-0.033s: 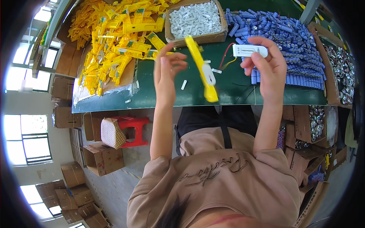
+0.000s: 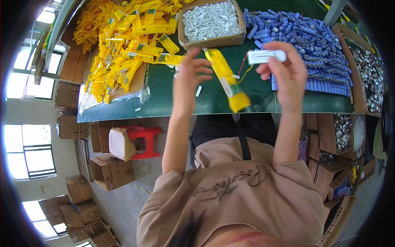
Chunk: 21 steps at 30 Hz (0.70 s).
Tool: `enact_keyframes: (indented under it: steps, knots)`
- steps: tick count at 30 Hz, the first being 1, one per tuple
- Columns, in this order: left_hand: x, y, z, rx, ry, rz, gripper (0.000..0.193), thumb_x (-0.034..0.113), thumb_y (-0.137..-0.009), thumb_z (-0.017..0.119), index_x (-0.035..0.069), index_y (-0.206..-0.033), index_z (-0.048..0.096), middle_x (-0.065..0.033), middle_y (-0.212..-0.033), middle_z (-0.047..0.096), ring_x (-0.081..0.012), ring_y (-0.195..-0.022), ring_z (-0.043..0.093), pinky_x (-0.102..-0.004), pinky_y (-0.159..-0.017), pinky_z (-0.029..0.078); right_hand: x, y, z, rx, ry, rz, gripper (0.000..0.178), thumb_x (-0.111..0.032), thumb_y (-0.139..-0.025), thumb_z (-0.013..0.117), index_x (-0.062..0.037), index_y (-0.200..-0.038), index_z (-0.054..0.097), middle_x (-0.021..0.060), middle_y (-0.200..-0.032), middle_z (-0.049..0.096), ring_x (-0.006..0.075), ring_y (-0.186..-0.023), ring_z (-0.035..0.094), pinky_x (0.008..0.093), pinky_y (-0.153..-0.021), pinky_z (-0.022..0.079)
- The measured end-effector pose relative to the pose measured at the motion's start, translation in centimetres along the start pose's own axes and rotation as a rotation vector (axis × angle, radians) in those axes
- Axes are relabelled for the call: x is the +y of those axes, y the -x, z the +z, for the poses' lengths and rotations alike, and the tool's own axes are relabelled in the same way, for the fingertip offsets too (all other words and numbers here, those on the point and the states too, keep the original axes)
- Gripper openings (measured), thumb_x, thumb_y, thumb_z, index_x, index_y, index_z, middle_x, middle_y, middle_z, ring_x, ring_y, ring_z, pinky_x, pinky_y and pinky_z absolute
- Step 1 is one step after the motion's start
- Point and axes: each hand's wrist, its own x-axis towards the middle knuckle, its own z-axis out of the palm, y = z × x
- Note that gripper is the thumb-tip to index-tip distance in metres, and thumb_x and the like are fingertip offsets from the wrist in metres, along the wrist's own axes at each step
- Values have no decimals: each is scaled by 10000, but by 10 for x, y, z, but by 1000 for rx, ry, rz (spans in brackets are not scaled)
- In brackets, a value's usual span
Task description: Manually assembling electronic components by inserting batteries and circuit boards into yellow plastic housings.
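**Q:** Only got the head cam here. What's the count?

**A:** Two bare hands, one yellow casing (image 2: pixel 224 72) between them, one white oblong module (image 2: pixel 263 57) with a red wire (image 2: pixel 242 66) and a yellow wire (image 2: pixel 246 75) near its left end. Also one cardboard box (image 2: pixel 222 42) of small white pieces (image 2: pixel 210 20), plus a heap of yellow casings (image 2: pixel 140 31) and a stack of blue cylindrical cells (image 2: pixel 312 59), both way too many to count. One red stool (image 2: pixel 151 142) below the table.

**Q:** And where's the stuff relative to the fingers?

**A:** Right hand (image 2: pixel 286 72) has the module pinched between thumb and fingers, with its wired end poking out to the left. Left hand (image 2: pixel 191 76) is blurry, fingers loosely spread, the casing just beside their tips. Can't tell if they touch it. It's tilted, upper end left, lower end right, above or on the green tabletop (image 2: pixel 164 105).

**Q:** Materials?

**A:** Casing looks like glossy plastic, long and narrow, with a green circuit board (image 2: pixel 235 88) toward the lower end. Module's smooth, flat, rounded at the right. Tabletop is smooth with a slight sheen. Cells have thin dark wires tangled over them.
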Motion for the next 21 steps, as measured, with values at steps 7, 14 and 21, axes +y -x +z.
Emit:
enact_keyframes:
  steps: [7,14,21]
  knots:
    - [-59,25,48,75,414,-249,502,449,-965,312,55,-1254,422,-116,-1199,480,-257,-1038,513,-428,-883,435,38,-22,32,-30,-110,-63,162,-66,-864,514,2,-1003,561,66,-716,606,76,-592,545,187,-535,408]
    - [-85,29,8,494,525,-214,472,394,-949,394,28,-1246,364,-136,-1098,508,-286,-1085,511,-446,-882,448,49,-13,31,30,-148,-47,198,-68,-871,497,1,-1051,539,82,-715,613,98,-609,558,209,-546,423]
    - [-92,18,25,-72,1078,-513,806,607,-896,272,-44,-1371,257,-203,-1377,362,-310,-1277,368,-481,-1076,240,59,10,28,-99,-156,53,224,-121,-913,488,-5,-1101,452,133,-806,638,122,-659,573,233,-654,444]
